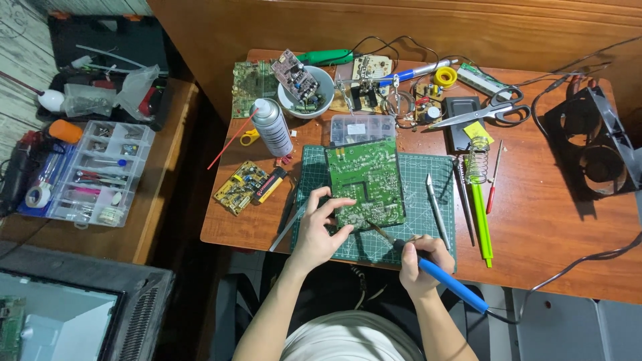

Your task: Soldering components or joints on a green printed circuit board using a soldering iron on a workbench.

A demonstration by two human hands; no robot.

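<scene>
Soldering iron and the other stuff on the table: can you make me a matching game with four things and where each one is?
Things:
1. soldering iron
2. green circuit board
3. scissors
4. spray can

Places:
A. lying at the far side of the table, right of the middle
B. standing left of the cutting mat
C. in the right hand, tip at the board's near edge
D. on the cutting mat, under the left hand fingers

Pairs: 1-C, 2-D, 3-A, 4-B
</scene>
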